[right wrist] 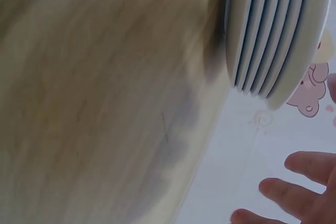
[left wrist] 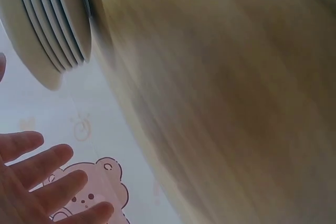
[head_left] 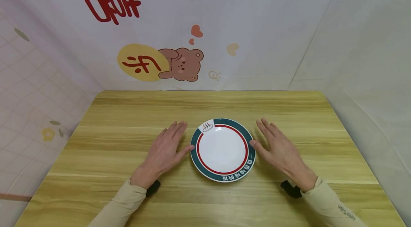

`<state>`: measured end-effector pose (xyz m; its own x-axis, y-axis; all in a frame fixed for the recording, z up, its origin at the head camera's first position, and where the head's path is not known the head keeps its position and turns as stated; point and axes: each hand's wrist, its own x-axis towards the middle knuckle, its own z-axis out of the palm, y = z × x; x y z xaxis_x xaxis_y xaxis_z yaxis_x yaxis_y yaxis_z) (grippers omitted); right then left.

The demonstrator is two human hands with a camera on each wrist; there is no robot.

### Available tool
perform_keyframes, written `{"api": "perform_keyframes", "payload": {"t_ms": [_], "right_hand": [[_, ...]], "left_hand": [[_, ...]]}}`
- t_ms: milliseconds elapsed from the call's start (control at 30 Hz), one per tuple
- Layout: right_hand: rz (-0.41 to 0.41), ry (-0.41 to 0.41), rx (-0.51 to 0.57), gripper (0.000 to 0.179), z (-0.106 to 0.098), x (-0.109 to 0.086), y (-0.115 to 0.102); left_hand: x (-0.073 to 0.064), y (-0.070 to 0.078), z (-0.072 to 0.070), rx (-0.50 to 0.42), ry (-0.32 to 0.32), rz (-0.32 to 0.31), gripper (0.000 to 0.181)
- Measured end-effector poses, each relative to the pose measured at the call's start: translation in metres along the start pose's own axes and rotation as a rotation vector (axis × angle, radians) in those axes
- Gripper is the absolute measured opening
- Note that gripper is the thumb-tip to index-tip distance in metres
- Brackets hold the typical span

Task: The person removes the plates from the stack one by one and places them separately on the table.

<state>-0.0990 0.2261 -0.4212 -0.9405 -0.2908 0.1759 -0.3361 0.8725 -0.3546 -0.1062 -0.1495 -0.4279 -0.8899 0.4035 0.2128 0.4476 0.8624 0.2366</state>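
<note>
A stack of round plates (head_left: 221,150) stands on the wooden table; the top one is white with a red ring and a dark green rim bearing white characters. Side on, the left wrist view shows the plates' stacked edges (left wrist: 47,35). My left hand (head_left: 163,152) is to the left of the stack, its fingers extended and the thumb tip at the rim. Mirroring it on the right, my right hand (head_left: 282,152) has straight fingers pointing forward and its thumb at the opposite rim. Neither hand grips the plates; the other fingers stay apart from them.
The wood-grain table (head_left: 221,205) ends at a white printed backdrop with a cartoon bear (head_left: 184,64). Pale cloth walls flank both sides. A black wrist device (head_left: 290,189) shows under the right wrist, another (head_left: 153,188) under the left.
</note>
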Motion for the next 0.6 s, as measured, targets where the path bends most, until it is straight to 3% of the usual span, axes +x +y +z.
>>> {"api": "perform_keyframes", "payload": {"t_ms": [400,600], "right_hand": [[0.115,-0.076,0.173,0.073,0.000,-0.004,-0.007],[0.139,-0.102,0.259,0.072,0.000,-0.005,-0.009]], "left_hand": [[-0.004,0.017,-0.001,-0.340,-0.039,-0.148,0.059],[-0.004,0.022,-0.001,-0.442,-0.027,-0.187,0.050]]}}
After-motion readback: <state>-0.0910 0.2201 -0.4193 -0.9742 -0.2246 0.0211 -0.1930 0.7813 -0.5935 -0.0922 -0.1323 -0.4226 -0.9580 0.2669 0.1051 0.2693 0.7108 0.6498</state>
